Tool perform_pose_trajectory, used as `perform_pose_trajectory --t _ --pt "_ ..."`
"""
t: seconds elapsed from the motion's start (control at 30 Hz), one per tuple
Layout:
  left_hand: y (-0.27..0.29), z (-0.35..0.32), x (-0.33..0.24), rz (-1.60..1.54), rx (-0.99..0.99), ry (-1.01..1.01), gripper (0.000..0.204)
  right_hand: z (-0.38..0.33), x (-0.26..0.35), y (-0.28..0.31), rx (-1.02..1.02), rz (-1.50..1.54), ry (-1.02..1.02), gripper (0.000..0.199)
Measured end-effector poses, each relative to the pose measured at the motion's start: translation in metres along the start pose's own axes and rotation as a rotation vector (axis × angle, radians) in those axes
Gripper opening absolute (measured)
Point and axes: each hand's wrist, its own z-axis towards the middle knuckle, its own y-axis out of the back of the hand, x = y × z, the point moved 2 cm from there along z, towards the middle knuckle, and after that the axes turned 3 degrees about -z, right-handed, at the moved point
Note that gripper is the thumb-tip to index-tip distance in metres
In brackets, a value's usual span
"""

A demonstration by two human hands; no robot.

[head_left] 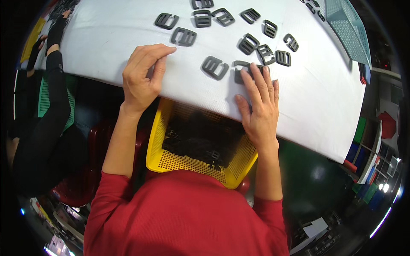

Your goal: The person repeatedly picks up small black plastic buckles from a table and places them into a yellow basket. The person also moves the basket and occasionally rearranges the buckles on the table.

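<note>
Dark plastic strap buckles, slotted and with a gap in one side, lie scattered over the white-covered table. My left hand is at the table's near edge, thumb apart from the bent fingers, with nothing visible in it. The closest piece to it is a buckle just beyond the index fingertip. My right hand lies with its fingers stretched over another buckle, partly covering it. Between the hands rests a single buckle. Several more, such as one buckle, are spread farther back.
A yellow perforated basket holding many dark pieces sits below the table edge, in front of my body. At the far right stands a pale teal basket. A co-worker's dark sleeve reaches to the table at left, near a green basket.
</note>
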Motion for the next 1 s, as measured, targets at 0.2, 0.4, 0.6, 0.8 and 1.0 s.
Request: perform_pose_trajectory --t 0.2,0.4,0.6,0.8,1.0 --pt "0.004 0.01 0.001 0.182 -0.034 -0.042 0.029 -0.011 0.01 0.007 0.159 0.193 0.262 0.036" --pt "-0.009 0.011 0.001 0.254 0.364 -0.154 0.043 -0.013 -0.001 0.016 0.25 0.694 0.285 0.016" --pt "0.003 0.027 0.015 0.253 0.23 -0.163 0.044 -0.02 -0.013 0.024 0.223 1.004 0.045 0.015" --pt "0.0 0.052 0.056 0.456 0.291 -0.072 0.056 0.015 -0.048 0.028 -0.163 0.151 -0.111 0.043" --pt "-0.031 0.066 0.027 0.222 0.422 -0.176 0.056 0.046 -0.049 0.017 0.043 0.222 0.021 0.056"
